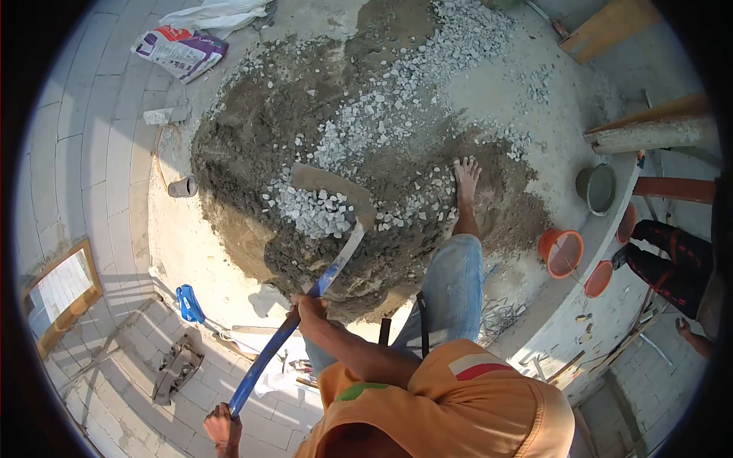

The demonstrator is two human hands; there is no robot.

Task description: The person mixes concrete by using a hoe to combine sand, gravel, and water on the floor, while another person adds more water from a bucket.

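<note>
- A long-handled shovel [330, 276], its shaft painted blue and scuffed pale near the blade, slants from the near left to the middle of the scene.
- Its broad metal blade [359, 200], dull and caked with grey-brown grime, lies amid angular white-grey gravel [313, 214]; whether those stones sit on the blade or against it cannot be told.
- Around it spreads a mound [240, 149] of damp, crumbly grey mix, with more broken stone strewn toward the far side.
- The right arm reaches across the body to the left, elbow bent, and the right hand [309, 307] wraps its fingers round the middle of the shaft.
- The left hand [221, 425], lower and nearer, closes round the handle's near end.
- The blade lies beyond both hands, farther off and to their right.
- One bare foot [467, 174] presses into the mound, right of the blade.
- A crumpled printed sack [183, 53] lies far left; at right, an orange bucket [544, 246] is tilted beside a low curved wall [553, 294].
</note>
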